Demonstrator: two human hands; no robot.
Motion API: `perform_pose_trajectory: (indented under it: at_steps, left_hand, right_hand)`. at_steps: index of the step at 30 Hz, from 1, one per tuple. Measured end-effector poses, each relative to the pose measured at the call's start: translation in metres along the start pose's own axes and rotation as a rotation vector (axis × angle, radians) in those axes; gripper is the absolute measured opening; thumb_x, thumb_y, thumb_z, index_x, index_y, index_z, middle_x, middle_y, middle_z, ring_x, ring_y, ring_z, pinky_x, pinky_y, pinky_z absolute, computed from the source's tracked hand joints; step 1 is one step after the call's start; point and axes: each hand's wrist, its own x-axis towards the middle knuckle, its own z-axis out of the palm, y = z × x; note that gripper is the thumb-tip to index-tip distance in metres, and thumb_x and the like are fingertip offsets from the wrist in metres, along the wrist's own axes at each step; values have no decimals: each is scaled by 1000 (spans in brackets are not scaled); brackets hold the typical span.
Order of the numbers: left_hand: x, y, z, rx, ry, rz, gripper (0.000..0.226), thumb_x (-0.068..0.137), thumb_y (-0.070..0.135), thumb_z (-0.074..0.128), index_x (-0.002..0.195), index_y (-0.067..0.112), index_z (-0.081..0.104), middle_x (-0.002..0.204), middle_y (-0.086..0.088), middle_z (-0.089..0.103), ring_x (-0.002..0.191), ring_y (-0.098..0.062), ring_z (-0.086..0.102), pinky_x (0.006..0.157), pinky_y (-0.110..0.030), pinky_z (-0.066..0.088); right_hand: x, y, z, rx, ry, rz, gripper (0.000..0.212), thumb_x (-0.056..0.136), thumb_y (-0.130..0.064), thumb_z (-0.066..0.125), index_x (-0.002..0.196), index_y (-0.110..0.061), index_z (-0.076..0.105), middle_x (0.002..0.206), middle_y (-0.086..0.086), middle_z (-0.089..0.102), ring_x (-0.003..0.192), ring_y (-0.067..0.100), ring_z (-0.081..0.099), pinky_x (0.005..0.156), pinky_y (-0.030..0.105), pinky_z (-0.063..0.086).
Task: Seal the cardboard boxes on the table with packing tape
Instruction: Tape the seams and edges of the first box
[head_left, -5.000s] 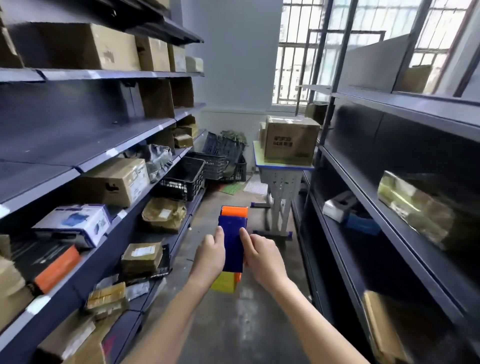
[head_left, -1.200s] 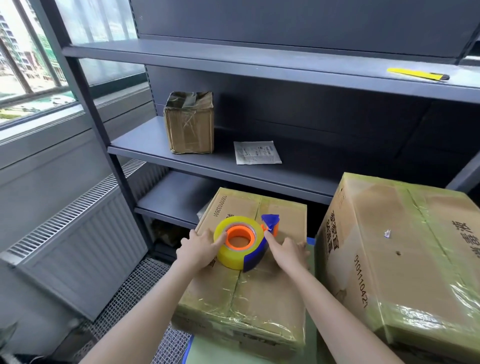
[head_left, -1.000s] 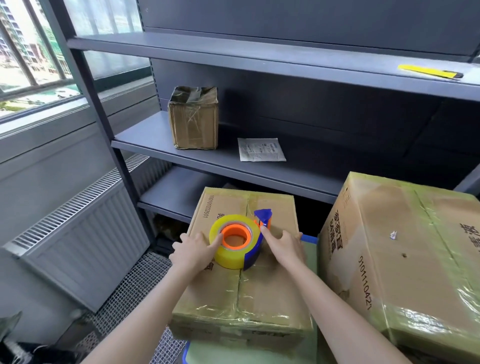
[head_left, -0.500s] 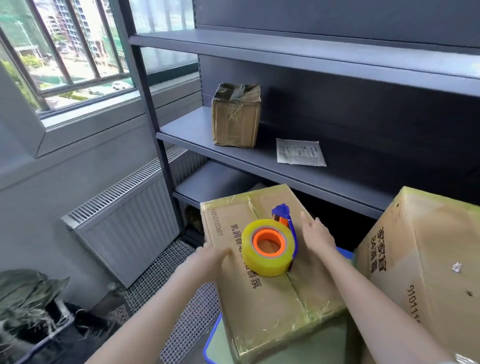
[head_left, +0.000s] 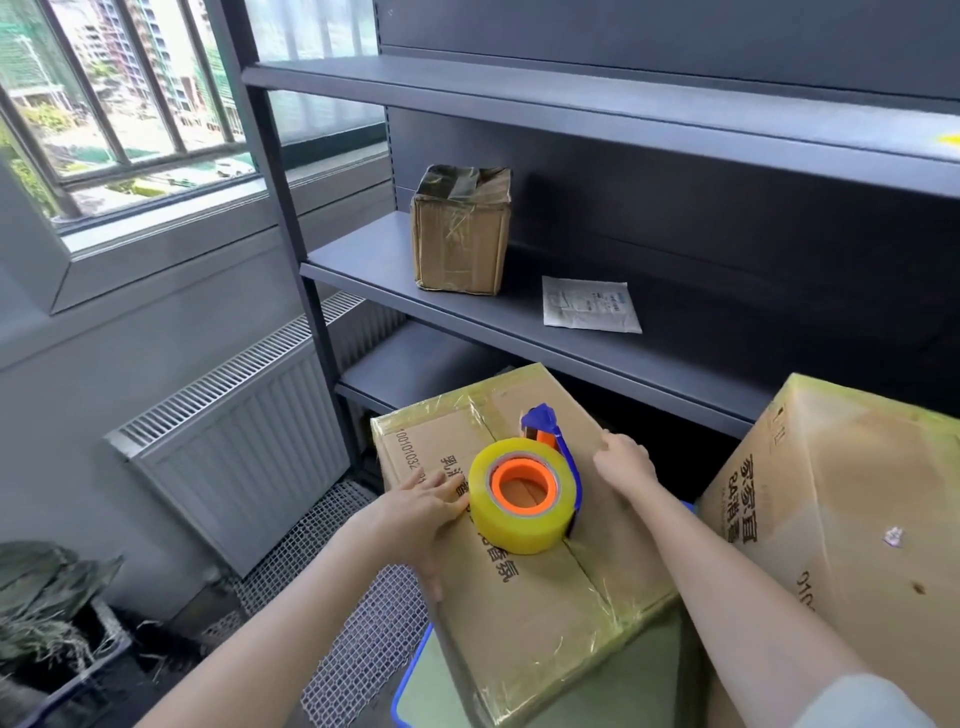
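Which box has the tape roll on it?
The low box in the middle, tape roll on its top. The tall box at right and small shelf box lack it.

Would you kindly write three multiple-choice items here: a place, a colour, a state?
1. Where does the tape roll sit? A on the shelf; B on the smaller cardboard box; C on the floor.
2. What colour is its core? A green; B white; C orange.
3. How is the left hand? A flat on the box; B gripping the roll; C out of view.
Key: B, it rests on that box's top; C, the ring is orange; A, its fingers lie straight on cardboard.
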Motion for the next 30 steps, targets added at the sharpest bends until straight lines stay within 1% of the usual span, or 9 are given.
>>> perform_pose_trajectory:
  at_steps: [6, 10, 14, 17, 20, 23, 25, 26, 30]
  left_hand:
    - [-14, 36, 18, -55, 55, -115, 130, 58, 73, 67, 151, 13, -2, 158, -10, -6, 143, -35, -9, 114, -40, -9]
    - [-9, 72, 22, -22, 88, -246, 133, 53, 82, 61, 149, 4, 12, 156, -15, 10, 142, -38, 6, 117, -44, 8]
    - [-5, 108, 22, -74, 15, -348, 133, 57, 85, 53, 148, 1, 7, 156, -19, 4, 143, -38, 4, 116, -46, 11]
    - [-4, 98, 10, -50, 52, -368, 105, 61, 87, 45, 135, 12, 42, 139, -8, 44, 129, -29, 40, 92, -37, 41]
    - [0, 58, -5, -71, 159, -420, 65, 77, 77, 42, 106, 22, 62, 101, 3, 63, 94, -18, 60, 68, -29, 46]
    - [4, 17, -6, -137, 253, -533, 48, 90, 56, 44, 124, 23, 54, 128, 0, 53, 116, -21, 52, 90, -34, 44]
    - [7, -2, 0, -133, 226, -632, 64, 88, 60, 45, 141, 28, 33, 150, -8, 29, 134, -30, 33, 107, -47, 31]
    - [8, -8, 2, -204, 213, -675, 71, 84, 65, 46, 143, 30, 26, 151, -11, 25, 132, -32, 35, 105, -49, 32]
    - [13, -9, 5, -371, 238, -671, 79, 78, 73, 47, 143, 31, 26, 128, -2, 47, 108, -24, 55, 81, -33, 47]
  right_hand:
    - [18, -23, 4, -112, -76, -159, 43, 101, -25, 32, 141, -13, 38, 145, 8, 37, 129, 35, 36, 105, 39, 33]
    - [32, -33, 4, -87, -130, -251, 39, 102, -28, 28, 131, -11, 47, 140, 9, 41, 125, 33, 40, 103, 38, 34]
    - [39, -34, 2, -3, -193, -308, 42, 103, -28, 28, 140, -13, 42, 148, 5, 36, 132, 27, 36, 107, 34, 30]
    - [33, -30, -1, 67, -175, -300, 44, 103, -23, 34, 144, -11, 35, 151, 8, 34, 136, 25, 35, 110, 34, 28]
    - [27, -18, -3, -44, -84, -333, 43, 102, -27, 36, 141, -9, 40, 146, 9, 41, 135, 26, 35, 115, 42, 14]
    - [19, 11, -7, -201, -40, -266, 56, 99, -45, 36, 147, -17, 29, 156, 3, 23, 144, 26, 17, 116, 45, 5]
    - [13, 32, -6, -272, -41, -254, 67, 95, -55, 36, 150, -21, 20, 159, 1, 12, 145, 25, 9, 116, 44, 4]
    - [10, 39, -5, -294, -34, -266, 70, 94, -58, 36, 151, -22, 16, 159, 0, 9, 146, 23, 7, 117, 43, 3]
    - [4, 52, -5, -309, 1, -281, 71, 94, -58, 35, 152, -24, 12, 159, 1, 7, 145, 21, 6, 117, 38, 6]
